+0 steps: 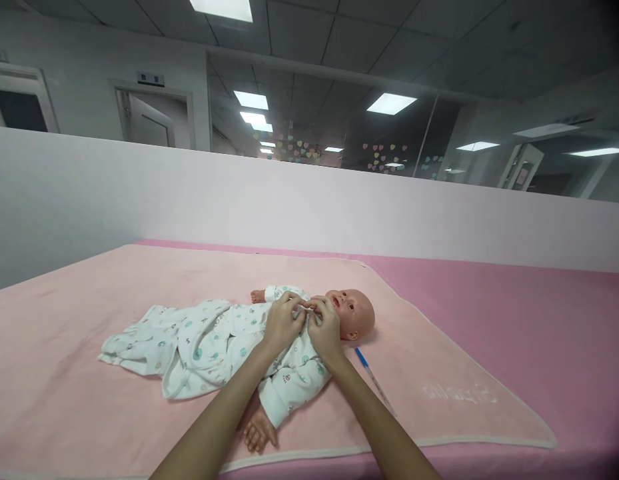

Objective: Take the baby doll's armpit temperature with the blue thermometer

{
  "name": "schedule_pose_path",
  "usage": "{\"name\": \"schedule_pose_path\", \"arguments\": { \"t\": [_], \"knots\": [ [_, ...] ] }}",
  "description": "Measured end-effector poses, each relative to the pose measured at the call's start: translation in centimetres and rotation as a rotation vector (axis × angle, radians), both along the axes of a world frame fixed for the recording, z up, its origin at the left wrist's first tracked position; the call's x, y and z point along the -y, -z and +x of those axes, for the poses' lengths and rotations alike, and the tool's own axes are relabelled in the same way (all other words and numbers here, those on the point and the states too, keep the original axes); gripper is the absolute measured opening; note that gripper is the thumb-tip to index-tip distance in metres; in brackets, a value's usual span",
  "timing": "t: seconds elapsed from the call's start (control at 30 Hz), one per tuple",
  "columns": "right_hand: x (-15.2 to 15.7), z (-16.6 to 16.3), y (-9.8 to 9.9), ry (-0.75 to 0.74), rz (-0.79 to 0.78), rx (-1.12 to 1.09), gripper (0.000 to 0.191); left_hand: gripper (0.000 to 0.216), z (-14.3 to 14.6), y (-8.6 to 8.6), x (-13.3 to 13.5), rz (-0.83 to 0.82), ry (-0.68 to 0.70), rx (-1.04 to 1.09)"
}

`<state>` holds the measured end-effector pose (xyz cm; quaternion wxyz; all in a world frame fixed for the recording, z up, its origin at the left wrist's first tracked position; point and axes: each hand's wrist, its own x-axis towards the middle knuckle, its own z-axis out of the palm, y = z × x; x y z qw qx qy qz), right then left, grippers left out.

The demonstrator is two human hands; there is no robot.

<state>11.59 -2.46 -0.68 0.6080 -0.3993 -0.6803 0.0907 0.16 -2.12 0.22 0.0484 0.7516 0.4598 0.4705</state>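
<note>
A baby doll [356, 313] lies on its back with its head to the right. It wears a white printed baby shirt [302, 363] and matching trousers [199, 340]. My left hand [283, 325] and my right hand [325, 328] meet at the shirt's neckline, just below the doll's chin. The fingers of both are bent into a pinch on the fabric there; the exact bit of cloth between the fingertips is mostly hidden. One doll hand [260, 430] sticks out of the near sleeve, the other [258, 296] out of the far one.
A slim clear stick with a blue cap [361, 357], pen or thermometer, lies beside the doll's head. A peach blanket [439, 373] is spread over the pink padded surface [489, 307]. Behind runs a low white wall [309, 207] with glass above it.
</note>
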Motion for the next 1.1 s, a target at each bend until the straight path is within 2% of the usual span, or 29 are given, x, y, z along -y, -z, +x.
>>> {"name": "schedule_pose_path", "arguments": {
  "t": [0.2, 0.37, 0.47, 0.53, 0.6, 0.67, 0.83, 0.93, 1.1],
  "knots": [
    [-0.6, 0.2, 0.4, 0.025, -0.014, -0.040, 0.029, 0.022, 0.1, -0.1, 0.0, -0.005, 0.016, -0.031],
    [-0.6, 0.2, 0.6, 0.085, 0.000, 0.041, 0.029, 0.024, 0.1, -0.1, 0.1, -0.065, 0.058, 0.010],
    [-0.4, 0.2, 0.4, 0.095, 0.014, 0.121, 0.031, 0.023, -0.3, -0.3, -0.4, -0.146, 0.148, 0.162],
    [-0.2, 0.2, 0.2, 0.070, 0.026, 0.151, 0.032, 0.021, -1.2, -0.4, -1.0, -0.263, 0.211, 0.329],
    [0.0, 0.2, 0.2, 0.028, 0.034, 0.173, 0.031, 0.021, -2.4, -0.6, -1.5, -0.398, 0.242, 0.475],
    [0.1, 0.1, 0.3, -0.012, 0.033, 0.215, 0.026, 0.023, -3.8, -0.7, -1.7, -0.461, 0.249, 0.528],
    [0.1, -0.1, 0.4, -0.027, 0.025, 0.335, 0.014, 0.024, -5.5, -0.5, -0.8, -0.374, 0.243, 0.269],
    [0.1, 0.0, 0.3, -0.012, 0.037, 0.323, 0.010, 0.024, -5.4, -0.5, -0.2, -0.348, 0.283, 0.221],
    [0.3, -0.1, 0.1, -0.017, 0.035, 0.307, 0.012, 0.036, -6.1, -1.4, 0.3, -0.503, 0.422, 0.258]
  ]
}}
